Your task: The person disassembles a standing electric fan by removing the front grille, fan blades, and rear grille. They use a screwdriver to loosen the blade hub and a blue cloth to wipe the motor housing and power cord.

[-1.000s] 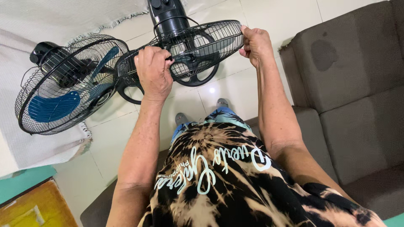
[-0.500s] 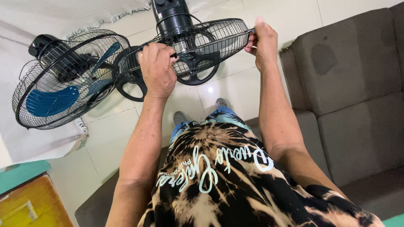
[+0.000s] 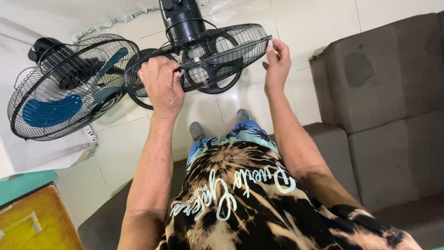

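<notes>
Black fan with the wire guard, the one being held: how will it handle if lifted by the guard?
The black fan is probably top-heavy: a solid motor housing sits behind the guard. The thin wire guard likely flexes. The left hand grips its rim, the right hand pinches its edge.

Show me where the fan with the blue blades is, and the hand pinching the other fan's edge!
blue-bladed fan (image 3: pixel 51 111), head view, on a blue blade.
right hand (image 3: pixel 277 65), head view, on its back.
</notes>
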